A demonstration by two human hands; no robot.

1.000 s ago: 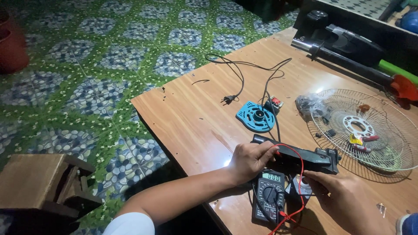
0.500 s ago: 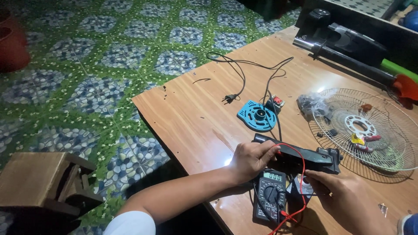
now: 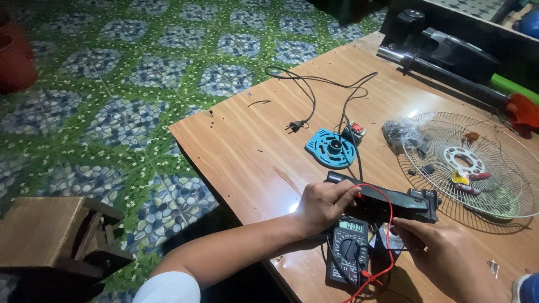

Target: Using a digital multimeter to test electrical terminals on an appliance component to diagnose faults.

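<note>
Head view, near to far. A digital multimeter is laid flat at the near edge of the wooden tabletop, its display lit, with a red test lead looped above it. The left hand is closed over the left end of a long black plastic housing, which lies on the tabletop just beyond the meter. The right hand is placed at the near side of the housing, fingers curled by the red lead; what is pinched there cannot be told. Beyond, a blue round plastic part is seen beside a black power cord with plug. A wire fan guard lies to the right, small parts inside it. A black fan stand is set at the far edge.
</note>
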